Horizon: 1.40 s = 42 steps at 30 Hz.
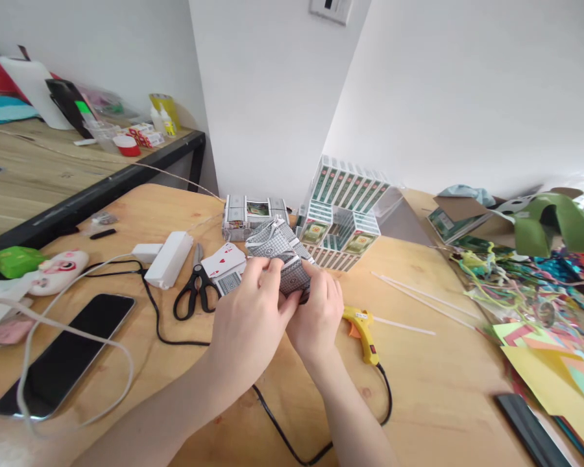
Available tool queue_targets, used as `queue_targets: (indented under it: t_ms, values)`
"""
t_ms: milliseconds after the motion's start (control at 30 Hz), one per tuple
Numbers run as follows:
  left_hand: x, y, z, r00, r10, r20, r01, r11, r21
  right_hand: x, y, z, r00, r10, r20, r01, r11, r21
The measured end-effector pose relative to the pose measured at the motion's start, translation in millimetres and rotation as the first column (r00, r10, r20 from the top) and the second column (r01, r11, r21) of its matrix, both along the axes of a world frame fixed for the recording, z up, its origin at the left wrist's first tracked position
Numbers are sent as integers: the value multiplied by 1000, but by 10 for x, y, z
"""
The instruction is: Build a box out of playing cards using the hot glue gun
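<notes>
A folded structure of grey-patterned playing cards [271, 241] is held between both hands over the table. My left hand [253, 311] has its fingers closed on its near left side. My right hand [318, 310] grips its near right side, thumbs close together. Just left of it lie loose playing cards [224, 261], one a heart card face up, and black-handled scissors [196, 288]. Behind the left side stands a box-like form covered in cards [255, 217]. Stacked green-and-white card boxes [343, 214] rise behind to the right. A yellow glue gun [365, 331] lies right of my right hand.
A black phone [68, 350], white power block [169, 259] and loose cables are at left. Clear glue sticks [423, 298] lie at right. Further right are coloured papers [555, 383], tangled strings and an opened carton [462, 217]. The glue gun's black cord crosses the front.
</notes>
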State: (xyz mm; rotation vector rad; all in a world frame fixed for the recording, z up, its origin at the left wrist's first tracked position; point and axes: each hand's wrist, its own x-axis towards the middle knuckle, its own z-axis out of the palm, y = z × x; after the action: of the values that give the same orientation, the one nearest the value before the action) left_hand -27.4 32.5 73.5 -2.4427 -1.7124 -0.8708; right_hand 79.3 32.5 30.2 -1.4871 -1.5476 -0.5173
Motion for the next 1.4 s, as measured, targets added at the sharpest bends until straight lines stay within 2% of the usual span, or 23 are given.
queue_targets:
  t_ms: [300,500,633,733,867,1033,1133,1200,1300,1400]
  values:
    - [6,-3,49,985,46,-166,-63,993,-99,52,44,-81,986,139,93,-137,990,-29]
    - [11,-17,53,988,35,-152,-51,994,-101,79,51,-72,987,144,77,-145,989,12]
    - [-3,-22,59,990,22,-138,-37,994,-104,67,36,-48,987,149,57,-149,989,-8]
    - [-27,1,46,992,11,-125,-24,995,-97,50,8,-24,986,168,21,-166,984,-57]
    - [-88,116,27,994,-22,-106,12,995,-97,41,-29,11,974,193,-116,-211,961,-178]
    - [-182,261,41,988,-150,-31,139,963,-232,65,-28,22,940,215,-266,-293,907,-302]
    - [-225,288,45,985,-167,-37,153,957,-245,68,-17,12,906,260,-335,-369,872,-322]
    - [-245,294,45,982,-166,-90,142,963,-231,70,-13,5,867,297,-401,-443,828,-344]
    - [-264,303,46,967,-167,-192,123,968,-219,83,-11,2,761,309,-570,-568,743,-354]
    - [-277,311,45,952,-187,-241,134,966,-219,103,-15,21,580,285,-763,-705,645,-294]
